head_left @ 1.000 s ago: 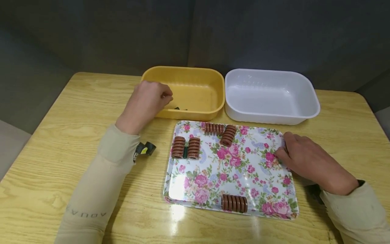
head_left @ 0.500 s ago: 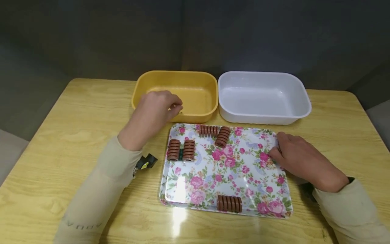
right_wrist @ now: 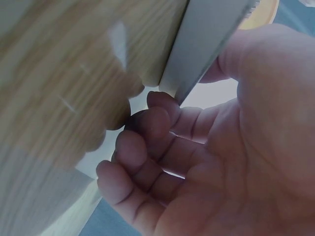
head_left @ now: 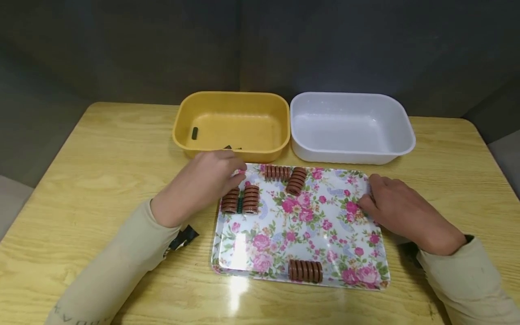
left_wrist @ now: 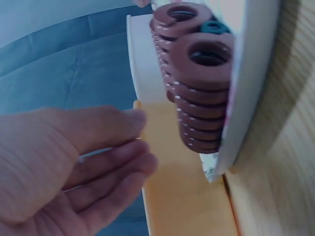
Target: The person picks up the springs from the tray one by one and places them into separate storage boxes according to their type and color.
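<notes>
A flowered tray [head_left: 284,250] lies on the table and bears several brown coil springs. Two stand side by side, a left one [head_left: 230,201] and a right one [head_left: 251,199], with a thin green spring [head_left: 240,206] between. Another pair, a brown spring [head_left: 277,173] and a tilted one [head_left: 296,181], sits along the far edge; a single spring [head_left: 305,271] is at the near edge. My left hand [head_left: 203,183] hovers by the tray's far left corner, fingers loosely bent, nothing visible in them. My right hand [head_left: 408,216] grips the tray's right edge, thumb over the rim.
Behind the tray stand a yellow bin [head_left: 231,95] and a white bin [head_left: 353,158], side by side. Inside the yellow one lie a dark green piece [head_left: 195,133] at the left and small dark pieces by the near wall. A dark wall rises behind the table [head_left: 101,149].
My left hand has come back from over the yellow bin to the tray's far left corner, uncovering the dark green piece in the bin. My right hand keeps its hold on the tray.
</notes>
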A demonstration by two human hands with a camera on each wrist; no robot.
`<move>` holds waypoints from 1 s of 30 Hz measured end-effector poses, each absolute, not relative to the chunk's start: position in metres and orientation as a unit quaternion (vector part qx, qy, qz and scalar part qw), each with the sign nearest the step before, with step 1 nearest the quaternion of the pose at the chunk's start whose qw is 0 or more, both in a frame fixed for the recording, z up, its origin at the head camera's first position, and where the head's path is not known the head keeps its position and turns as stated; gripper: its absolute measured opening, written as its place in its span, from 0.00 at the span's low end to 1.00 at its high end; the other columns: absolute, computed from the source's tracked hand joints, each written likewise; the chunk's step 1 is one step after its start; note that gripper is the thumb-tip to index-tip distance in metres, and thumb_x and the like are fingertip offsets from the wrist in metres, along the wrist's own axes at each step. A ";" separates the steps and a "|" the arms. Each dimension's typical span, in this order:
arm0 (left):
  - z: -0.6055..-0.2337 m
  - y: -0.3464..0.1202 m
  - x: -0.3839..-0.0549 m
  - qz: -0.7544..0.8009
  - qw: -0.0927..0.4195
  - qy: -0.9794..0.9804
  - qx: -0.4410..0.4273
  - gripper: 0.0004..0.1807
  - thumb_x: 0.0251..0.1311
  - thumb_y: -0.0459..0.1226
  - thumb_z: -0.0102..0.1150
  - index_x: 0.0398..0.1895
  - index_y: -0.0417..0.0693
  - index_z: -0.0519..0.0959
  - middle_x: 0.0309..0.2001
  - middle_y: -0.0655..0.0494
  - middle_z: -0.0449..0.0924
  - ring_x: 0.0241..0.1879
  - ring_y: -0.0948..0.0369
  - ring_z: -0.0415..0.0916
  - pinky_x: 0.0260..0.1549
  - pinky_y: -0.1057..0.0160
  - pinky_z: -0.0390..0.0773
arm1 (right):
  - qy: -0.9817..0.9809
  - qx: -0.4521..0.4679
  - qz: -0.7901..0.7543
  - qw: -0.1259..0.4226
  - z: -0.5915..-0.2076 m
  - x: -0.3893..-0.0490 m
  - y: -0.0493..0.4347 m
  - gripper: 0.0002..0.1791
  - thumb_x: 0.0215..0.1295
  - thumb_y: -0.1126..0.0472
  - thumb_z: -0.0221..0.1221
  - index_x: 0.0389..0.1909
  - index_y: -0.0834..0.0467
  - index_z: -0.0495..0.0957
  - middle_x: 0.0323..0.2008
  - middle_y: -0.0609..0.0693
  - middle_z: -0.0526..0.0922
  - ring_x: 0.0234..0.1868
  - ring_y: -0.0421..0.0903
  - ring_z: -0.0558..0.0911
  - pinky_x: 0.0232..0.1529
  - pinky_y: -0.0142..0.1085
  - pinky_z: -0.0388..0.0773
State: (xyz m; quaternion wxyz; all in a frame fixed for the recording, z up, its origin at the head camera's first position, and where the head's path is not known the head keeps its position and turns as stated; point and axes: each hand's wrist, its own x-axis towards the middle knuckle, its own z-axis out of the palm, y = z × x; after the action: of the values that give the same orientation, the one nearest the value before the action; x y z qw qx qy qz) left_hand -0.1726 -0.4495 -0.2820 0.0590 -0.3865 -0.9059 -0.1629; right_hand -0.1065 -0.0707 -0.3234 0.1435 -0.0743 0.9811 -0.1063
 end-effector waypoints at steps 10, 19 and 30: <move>-0.272 -0.448 -0.171 -0.153 -0.013 -0.903 -0.401 0.05 0.65 0.36 0.69 0.40 0.44 0.88 0.41 0.51 0.88 0.39 0.59 0.84 0.42 0.59 0.85 | 0.982 -0.074 -0.105 0.140 -0.321 -0.106 -0.065 0.13 0.78 0.54 0.47 0.36 0.59 0.67 0.28 0.50 0.71 0.28 0.44 0.69 0.34 0.37 0.65; -0.274 -0.448 -0.168 -0.110 -0.016 -0.900 -0.421 0.03 0.62 0.33 0.66 0.31 0.46 0.85 0.35 0.53 0.84 0.34 0.60 0.80 0.36 0.60 0.82 | 0.982 -0.071 -0.101 0.142 -0.323 -0.107 -0.066 0.14 0.78 0.53 0.47 0.37 0.60 0.67 0.28 0.51 0.71 0.28 0.45 0.70 0.33 0.37 0.65; -0.280 -0.448 -0.165 -0.061 -0.062 -0.893 -0.441 0.07 0.61 0.41 0.71 0.30 0.49 0.87 0.35 0.57 0.83 0.37 0.57 0.79 0.42 0.56 0.81 | 0.982 -0.074 -0.102 0.141 -0.326 -0.108 -0.070 0.13 0.78 0.54 0.47 0.38 0.61 0.67 0.28 0.51 0.71 0.29 0.45 0.69 0.33 0.37 0.65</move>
State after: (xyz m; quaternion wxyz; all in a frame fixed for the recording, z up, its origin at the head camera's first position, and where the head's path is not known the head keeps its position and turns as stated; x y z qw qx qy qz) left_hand -0.1646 -0.4485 -0.2805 -0.0623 -0.4406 -0.8934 -0.0613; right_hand -0.1077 -0.0696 -0.3260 0.1408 -0.0743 0.9820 -0.1016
